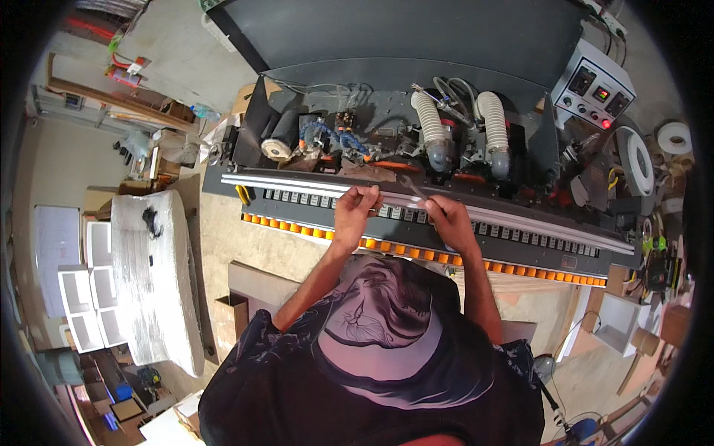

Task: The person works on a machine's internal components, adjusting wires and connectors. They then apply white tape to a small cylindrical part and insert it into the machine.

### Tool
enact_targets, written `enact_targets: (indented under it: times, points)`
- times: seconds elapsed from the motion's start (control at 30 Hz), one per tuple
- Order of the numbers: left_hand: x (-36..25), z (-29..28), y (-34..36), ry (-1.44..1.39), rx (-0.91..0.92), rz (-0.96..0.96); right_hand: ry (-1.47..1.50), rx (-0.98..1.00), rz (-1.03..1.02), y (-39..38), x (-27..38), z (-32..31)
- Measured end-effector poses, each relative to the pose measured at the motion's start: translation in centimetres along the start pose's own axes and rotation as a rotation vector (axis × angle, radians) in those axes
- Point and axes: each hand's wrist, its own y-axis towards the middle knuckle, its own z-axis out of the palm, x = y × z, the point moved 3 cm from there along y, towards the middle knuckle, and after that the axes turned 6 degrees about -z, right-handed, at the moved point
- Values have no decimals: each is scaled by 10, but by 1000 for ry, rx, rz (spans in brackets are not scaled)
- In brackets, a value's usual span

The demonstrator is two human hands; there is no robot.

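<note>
My right hand (451, 221) is closed around an open-end wrench (413, 186), whose jaw points up and left over the edge of a long dark machine. To its left, my left hand (357, 211) is pinched at the machine's long silvery rail (297, 186). What lies between those fingertips, if anything, is too small to tell. Just beyond the hands, a brown scrap (368, 172) lies on the machine bed. Below the rail runs a row of grey pads (513, 233), with orange rollers (439, 257) along the near edge.
Two white ribbed hoses (492, 123) rise behind the rail, under a raised dark cover (416, 33). A control box (593, 88) with a lit red button stands at the far right, near a white tape roll (635, 162). Plastic-wrapped panels (152, 282) stand at left.
</note>
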Motion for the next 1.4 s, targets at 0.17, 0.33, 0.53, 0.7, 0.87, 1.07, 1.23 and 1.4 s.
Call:
enact_targets:
  times: [0.17,0.33,0.53,0.7,0.87,1.07,1.23,1.4]
  points:
    - [-9,-31,25,21,-20,71,92,-33,-41,50,31,7]
    - [-31,-79,46,659,-283,463,-170,15,22,127,41,20]
    - [-28,-118,92,893,-580,750,-818,85,-148,253,31,58]
    - [-26,-118,107,949,-628,622,-1096,320,-144,333,-1,84]
    - [-31,-118,113,931,-629,580,-1239,485,-200,375,4,104]
    - [-33,-124,114,1011,-594,533,-1250,626,-286,405,25,120]
    - [-34,-123,118,986,-567,504,-1294,677,-378,417,30,143]
    - [-32,-123,117,948,-563,524,-1307,665,-148,405,26,127]
